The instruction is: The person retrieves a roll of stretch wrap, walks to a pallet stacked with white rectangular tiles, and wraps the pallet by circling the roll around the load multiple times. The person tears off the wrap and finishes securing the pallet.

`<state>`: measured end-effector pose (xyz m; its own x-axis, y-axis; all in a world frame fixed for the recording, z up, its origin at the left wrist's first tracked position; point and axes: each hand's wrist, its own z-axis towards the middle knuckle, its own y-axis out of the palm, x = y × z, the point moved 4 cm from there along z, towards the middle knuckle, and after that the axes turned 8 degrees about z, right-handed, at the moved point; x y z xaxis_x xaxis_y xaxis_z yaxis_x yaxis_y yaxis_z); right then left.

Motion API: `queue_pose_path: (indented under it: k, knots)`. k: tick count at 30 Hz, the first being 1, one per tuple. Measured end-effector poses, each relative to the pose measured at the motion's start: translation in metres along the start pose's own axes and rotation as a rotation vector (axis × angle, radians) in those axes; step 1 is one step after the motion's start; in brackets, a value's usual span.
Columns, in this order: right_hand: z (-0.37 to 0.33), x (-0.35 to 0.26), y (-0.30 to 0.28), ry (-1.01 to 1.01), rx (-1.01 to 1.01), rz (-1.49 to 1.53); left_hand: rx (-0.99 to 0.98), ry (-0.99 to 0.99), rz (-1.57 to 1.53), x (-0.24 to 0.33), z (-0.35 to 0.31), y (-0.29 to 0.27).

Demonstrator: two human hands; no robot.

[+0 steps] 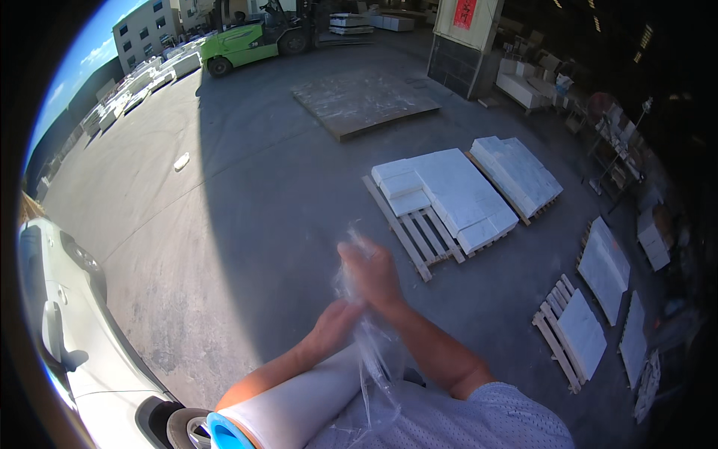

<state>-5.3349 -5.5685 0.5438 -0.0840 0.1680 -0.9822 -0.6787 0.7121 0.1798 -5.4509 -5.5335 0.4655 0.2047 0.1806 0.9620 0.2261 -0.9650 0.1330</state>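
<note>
My right hand [372, 275] is closed in a fist around a bunched strip of see-through plastic film [370, 352]. Just below it, my left hand [335, 326] is closed on the same film, its fingers partly blurred. Between and below the hands the film hangs loose in creased folds in front of my shirt. A large white roll of film [299, 396] lies slantwise along my left forearm, against my body, with a blue ring [230, 432] at its lower end.
White stone slabs [456, 183] lie on wooden pallets [430, 239] to the right, with more pallets nearer. A wide flat dark plate [366, 101] rests on the concrete ahead. A green forklift [247, 46] stands far off; a white car [82, 322] is close on the left.
</note>
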Motion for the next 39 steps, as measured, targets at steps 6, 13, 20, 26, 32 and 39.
queue_pose_path:
  k: [6, 13, 20, 26, 32, 39]
  knots:
    - [0.173, 0.037, -0.009, 0.175, -0.100, 0.366, 0.096, 0.032, -0.002, 0.060, 0.125, -0.149]
    - [0.369, 0.140, 0.074, 0.555, -0.604, 0.519, -0.223, 0.198, 0.644, 0.117, 0.290, -0.328]
    - [0.639, 0.131, 0.198, 0.555, -0.504, 0.635, -0.069, -0.252, -0.186, 0.154, 0.427, -0.532]
    - [0.873, 0.137, 0.269, 0.543, -0.432, 1.036, 0.074, -0.284, -0.315, 0.185, 0.531, -0.704]
    - [1.058, 0.118, 0.337, 0.338, -0.345, 0.944, 0.043, -0.212, 0.294, 0.295, 0.692, -0.868]
    - [1.266, 0.101, 0.372, -0.010, -0.217, 0.857, -0.300, -0.079, 0.301, 0.345, 0.902, -0.971]
